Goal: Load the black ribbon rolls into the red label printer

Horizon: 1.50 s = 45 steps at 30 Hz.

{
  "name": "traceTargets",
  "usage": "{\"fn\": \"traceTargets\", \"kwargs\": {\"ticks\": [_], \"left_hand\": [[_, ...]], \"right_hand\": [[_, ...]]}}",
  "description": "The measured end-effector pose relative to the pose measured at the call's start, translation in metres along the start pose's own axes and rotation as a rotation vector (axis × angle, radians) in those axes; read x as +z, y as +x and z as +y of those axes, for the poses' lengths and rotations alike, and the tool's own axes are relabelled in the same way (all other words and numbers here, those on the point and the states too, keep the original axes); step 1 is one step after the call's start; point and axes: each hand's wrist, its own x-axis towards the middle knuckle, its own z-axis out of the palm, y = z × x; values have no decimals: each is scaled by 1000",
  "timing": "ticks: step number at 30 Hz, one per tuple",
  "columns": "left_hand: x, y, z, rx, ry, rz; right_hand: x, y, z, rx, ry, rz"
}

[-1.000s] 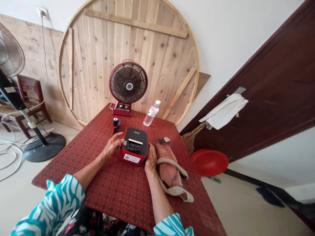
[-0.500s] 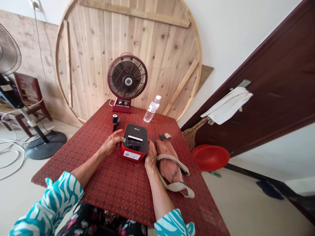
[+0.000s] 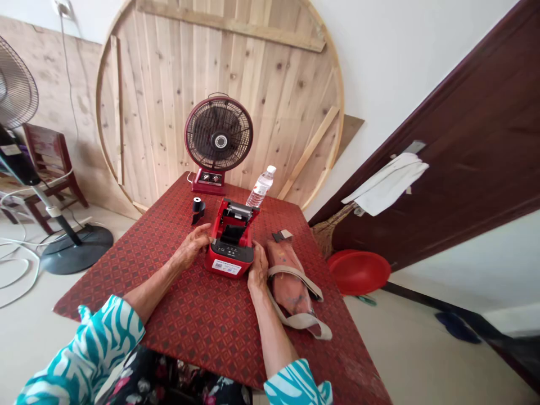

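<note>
A red and black label printer (image 3: 230,266) stands on the table in front of me, its lid (image 3: 239,210) raised to show a dark inside. My left hand (image 3: 194,245) grips the printer's left side, the fingers near the small grey latch at the front. Against the opposite side curls my right hand (image 3: 258,266), its fingertips partly hidden by the casing. A small black roll (image 3: 197,205) with a loose strip stands beyond my left hand. To the right of my right hand lies a brownish-pink pouch (image 3: 290,275) with a pale strap.
Behind the printer stand a red table fan (image 3: 219,140) and a clear water bottle (image 3: 260,189), partly covered by the lid. The patterned table (image 3: 177,332) narrows toward a round wooden panel (image 3: 160,101). A pedestal fan (image 3: 29,163) is at left, a red basin (image 3: 358,272) at right.
The printer's lid has swung up from closed to open, exposing the inside. Both my hands stay at its sides, nearly unmoved. The view has shifted slightly.
</note>
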Motion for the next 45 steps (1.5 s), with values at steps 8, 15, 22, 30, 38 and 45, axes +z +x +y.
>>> {"fn": "traceTargets", "kwargs": {"ticks": [8,15,22,30,38,45], "left_hand": [[-5,4,-7,7,11,-14],[-3,-1,26,141,309,-35],[33,32,65,436,1123,-346],[76,69,61,249,1746,-729],[76,77,60,198,1764,-779],[66,63,59,319,1650,-636]], "right_hand": [[3,2,-4,51,-23,-22],[3,5,0,16,-10,-38],[9,10,3,-6,11,-11],[12,13,4,-73,20,-5],[12,13,5,-64,15,-6],[14,14,8,-59,13,7]]}}
